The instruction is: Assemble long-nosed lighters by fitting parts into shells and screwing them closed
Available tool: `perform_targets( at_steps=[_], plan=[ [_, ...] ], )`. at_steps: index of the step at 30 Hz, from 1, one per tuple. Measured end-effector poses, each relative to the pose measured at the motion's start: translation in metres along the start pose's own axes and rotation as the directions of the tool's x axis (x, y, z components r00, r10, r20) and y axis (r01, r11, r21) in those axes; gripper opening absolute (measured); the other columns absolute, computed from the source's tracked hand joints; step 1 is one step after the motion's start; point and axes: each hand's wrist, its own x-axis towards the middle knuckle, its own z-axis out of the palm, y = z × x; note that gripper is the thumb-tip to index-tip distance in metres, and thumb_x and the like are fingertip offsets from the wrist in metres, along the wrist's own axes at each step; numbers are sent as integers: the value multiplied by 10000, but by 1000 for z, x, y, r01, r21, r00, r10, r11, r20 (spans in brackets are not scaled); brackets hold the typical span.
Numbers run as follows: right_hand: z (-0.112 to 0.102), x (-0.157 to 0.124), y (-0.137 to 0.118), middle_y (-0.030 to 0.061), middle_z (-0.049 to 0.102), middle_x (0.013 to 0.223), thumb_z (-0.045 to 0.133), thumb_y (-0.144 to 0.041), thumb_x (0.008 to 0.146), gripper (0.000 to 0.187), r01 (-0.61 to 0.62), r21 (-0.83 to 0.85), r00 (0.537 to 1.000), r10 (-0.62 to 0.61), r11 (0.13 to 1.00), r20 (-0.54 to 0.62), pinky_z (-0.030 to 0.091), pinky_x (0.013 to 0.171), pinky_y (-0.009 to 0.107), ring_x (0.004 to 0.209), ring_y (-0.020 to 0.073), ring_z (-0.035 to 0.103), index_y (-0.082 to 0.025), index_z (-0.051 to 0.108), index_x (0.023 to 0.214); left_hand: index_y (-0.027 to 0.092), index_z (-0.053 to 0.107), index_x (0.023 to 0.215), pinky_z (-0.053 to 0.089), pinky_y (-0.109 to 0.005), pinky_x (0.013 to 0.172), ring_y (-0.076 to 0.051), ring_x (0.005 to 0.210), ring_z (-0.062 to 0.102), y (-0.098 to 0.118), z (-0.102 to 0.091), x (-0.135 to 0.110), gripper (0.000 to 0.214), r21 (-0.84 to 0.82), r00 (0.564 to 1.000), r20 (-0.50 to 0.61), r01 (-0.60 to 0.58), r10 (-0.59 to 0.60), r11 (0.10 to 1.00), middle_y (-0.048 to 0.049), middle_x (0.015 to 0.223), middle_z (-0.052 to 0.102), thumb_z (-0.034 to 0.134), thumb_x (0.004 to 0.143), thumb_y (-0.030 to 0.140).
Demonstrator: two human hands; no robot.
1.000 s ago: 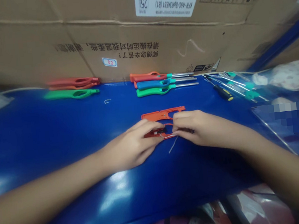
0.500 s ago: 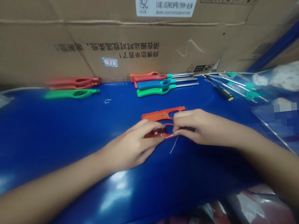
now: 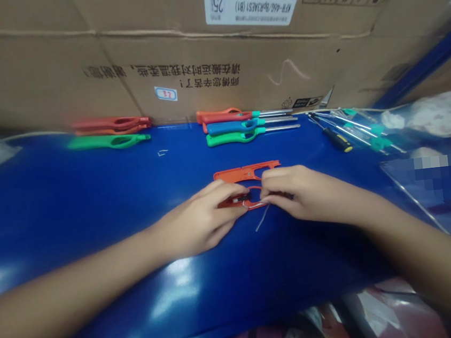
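Observation:
Both hands work at an orange lighter half-shell (image 3: pixel 255 189) lying on the blue table (image 3: pixel 92 204). My left hand (image 3: pixel 202 214) is closed around its left end, where a small black-and-white part (image 3: pixel 241 198) shows between thumb and forefinger. My right hand (image 3: pixel 296 191) pinches at the shell's right end, on a thin white wire (image 3: pixel 255 205) that runs along the lower edge. The loose end of a thin pale strand (image 3: pixel 261 220) hangs out below the right fingertips. Just behind lies the other orange half-shell (image 3: pixel 232 175), inner side up.
Lighters with metal tubes (image 3: pixel 241 126) lie in a stack by the cardboard box (image 3: pixel 148 48). Red and green handles (image 3: pixel 113 142) rest at the back left. A black-and-yellow screwdriver (image 3: pixel 337 140) and several metal tubes with teal collars (image 3: pixel 361 132) lie at the back right.

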Motion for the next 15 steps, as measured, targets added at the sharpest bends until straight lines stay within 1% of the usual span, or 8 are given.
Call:
perform_targets(
  at_steps=[6, 15],
  plan=[
    [1, 0, 1, 31, 613, 812, 540, -138, 963, 175, 2, -9, 1000, -2, 1000, 0, 413, 679, 263, 720, 140, 554, -162, 618, 808, 124, 682, 1202, 557, -417, 971, -262, 1143, 603, 0, 0, 0, 281, 9, 1000, 18, 13, -13, 1000, -177, 1268, 610, 539, 960, 113],
    [0, 0, 2, 23, 611, 805, 557, -137, 961, 170, 22, 11, 1000, -22, 1000, -2, 409, 676, 255, 713, 132, 550, -163, 611, 802, 127, 652, 1234, 544, -419, 995, -257, 1170, 588, 0, 1, -1, 299, 0, 1000, 9, 6, -6, 1000, -175, 1283, 598, 536, 959, 106]
  ],
)
